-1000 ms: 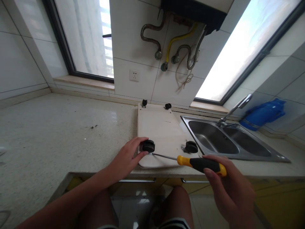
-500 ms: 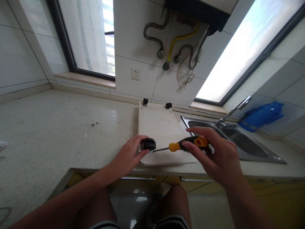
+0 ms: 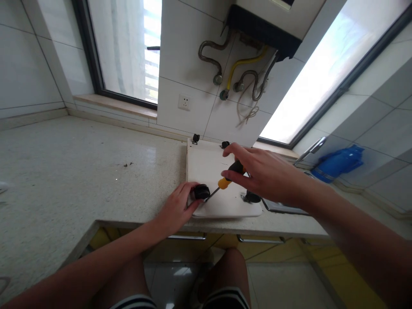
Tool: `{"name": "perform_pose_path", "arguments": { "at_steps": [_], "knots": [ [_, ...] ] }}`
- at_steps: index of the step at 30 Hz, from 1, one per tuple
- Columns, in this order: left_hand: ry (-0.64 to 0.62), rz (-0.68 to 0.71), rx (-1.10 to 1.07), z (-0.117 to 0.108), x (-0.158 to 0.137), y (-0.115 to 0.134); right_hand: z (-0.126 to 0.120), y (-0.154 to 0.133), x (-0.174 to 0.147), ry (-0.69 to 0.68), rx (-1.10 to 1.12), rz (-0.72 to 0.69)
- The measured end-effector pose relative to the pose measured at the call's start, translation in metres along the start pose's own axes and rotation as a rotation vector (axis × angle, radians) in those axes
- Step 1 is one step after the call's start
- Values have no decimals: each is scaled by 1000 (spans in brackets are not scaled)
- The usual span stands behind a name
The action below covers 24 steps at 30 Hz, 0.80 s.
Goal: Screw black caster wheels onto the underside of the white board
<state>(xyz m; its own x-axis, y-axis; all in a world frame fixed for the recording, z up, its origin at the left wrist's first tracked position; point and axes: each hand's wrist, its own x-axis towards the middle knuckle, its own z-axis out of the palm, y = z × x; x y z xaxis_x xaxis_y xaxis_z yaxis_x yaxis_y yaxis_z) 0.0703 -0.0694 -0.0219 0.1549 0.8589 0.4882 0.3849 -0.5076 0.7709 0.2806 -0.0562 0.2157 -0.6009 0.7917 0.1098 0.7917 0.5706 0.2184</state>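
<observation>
A white board-like panel [image 3: 209,165] lies on the counter with black caster wheels at its corners. My left hand [image 3: 180,204] is closed round the near-left caster [image 3: 201,192], thumb and fingers on either side of it. In my right hand [image 3: 254,171] is a screwdriver [image 3: 224,183] with a black and yellow handle, held at a slant. Its shaft points down-left, and the tip meets the base of that caster; any screw there is too small to make out. The near-right caster [image 3: 252,196] sits below my right wrist. Two more casters, including the far-left one [image 3: 196,138], stand at the back.
The speckled stone counter [image 3: 80,171] runs left, with small dark bits [image 3: 128,165] on it. At right are a steel sink [image 3: 280,207], a faucet [image 3: 313,150] and a blue item [image 3: 339,163]. A water heater [image 3: 267,30] with hoses hangs above.
My right hand has moved up and left over the panel, tilting the screwdriver more steeply. The near-right caster has come into sight. My left hand stays on its caster.
</observation>
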Motion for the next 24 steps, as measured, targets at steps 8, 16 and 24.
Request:
{"name": "perform_pose_path", "arguments": {
  "at_steps": [8, 16, 24],
  "knots": [
    [72, 40, -35, 11, -3, -16, -13, 13, 16, -206, 91, 27],
    [83, 36, -34, 12, -2, -19, -13, 10, 16, -218, 71, 127],
    [82, 44, -39, 11, 0, -20, -10, -3, 6, -133, -26, 257]
  ]
}}
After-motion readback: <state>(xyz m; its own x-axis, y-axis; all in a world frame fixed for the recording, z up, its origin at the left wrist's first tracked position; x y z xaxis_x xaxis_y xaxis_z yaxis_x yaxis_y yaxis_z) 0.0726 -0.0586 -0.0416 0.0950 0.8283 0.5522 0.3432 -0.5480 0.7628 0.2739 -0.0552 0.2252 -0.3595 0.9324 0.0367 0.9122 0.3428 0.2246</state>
